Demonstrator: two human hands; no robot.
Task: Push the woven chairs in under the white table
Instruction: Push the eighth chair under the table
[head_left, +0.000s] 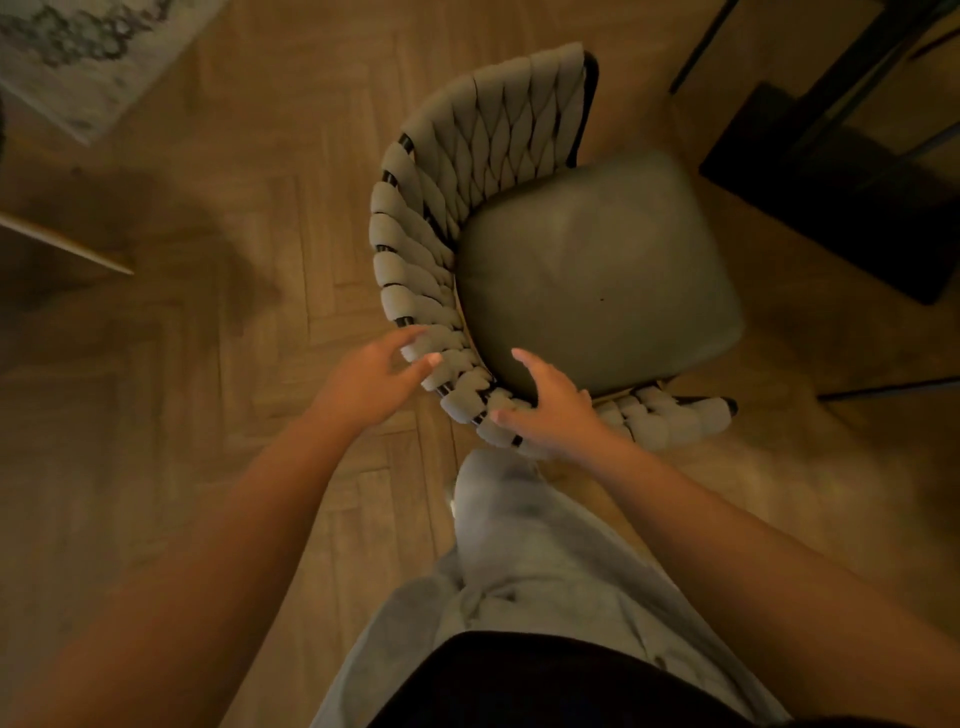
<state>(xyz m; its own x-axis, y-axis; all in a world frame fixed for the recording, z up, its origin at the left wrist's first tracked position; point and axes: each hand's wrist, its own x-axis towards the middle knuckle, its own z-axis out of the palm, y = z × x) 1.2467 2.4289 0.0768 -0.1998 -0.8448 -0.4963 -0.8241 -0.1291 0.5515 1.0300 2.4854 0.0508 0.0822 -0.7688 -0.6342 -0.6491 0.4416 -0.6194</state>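
Wooden herringbone floor (311, 218) is lying all around the chair (597, 270), with a patterned rug (83, 57) at the upper left corner and a dark base with thin black legs (841, 197) crowding the upper right (possibly the table's, but the top is cut off). A pale board edge (67, 244) is jutting in from the left. Directly below the head, the chair is standing with its woven back curving toward the person. The left hand (374, 379) is touching the back's rim with loosely spread fingers, not clasping it. The right hand (550, 405) is resting over the rim, fingers curling onto the weave. Blur is softening everything.
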